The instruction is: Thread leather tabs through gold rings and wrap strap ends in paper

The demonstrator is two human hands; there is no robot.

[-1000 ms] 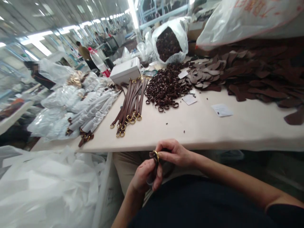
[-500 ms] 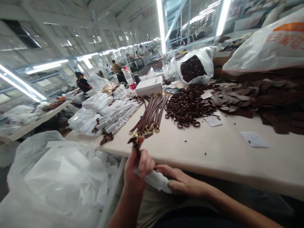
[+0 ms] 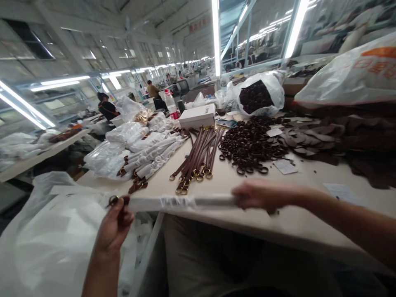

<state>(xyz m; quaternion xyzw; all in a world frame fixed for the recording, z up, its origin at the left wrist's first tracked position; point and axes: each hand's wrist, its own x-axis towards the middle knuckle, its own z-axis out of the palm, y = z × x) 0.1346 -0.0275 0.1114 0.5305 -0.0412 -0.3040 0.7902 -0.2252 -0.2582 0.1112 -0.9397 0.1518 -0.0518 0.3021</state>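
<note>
Between my two hands a brown leather strap in a white sleeve (image 3: 182, 202) is stretched level along the table's front edge. My left hand (image 3: 116, 222) pinches its left end, where a metal ring and some bare brown leather stick out. Round the right end my right hand (image 3: 262, 194) is closed, blurred by motion. Just behind the sleeved strap lies a bundle of bare brown straps (image 3: 201, 152) with gold rings. To the left of that bundle are several wrapped straps (image 3: 157, 156) in white sleeves.
Small brown leather loops (image 3: 250, 144) are heaped right of the straps, with flat brown leather pieces (image 3: 321, 134) beyond. A white box (image 3: 198, 115) and a bottle (image 3: 171, 105) stand at the back. A big white plastic bag (image 3: 58, 239) fills the lower left. People sit farther off.
My hands have moved apart, left hand leftward, right hand up and rightward. The white sleeve, bunched between them before, is now drawn out straight along the strap.
</note>
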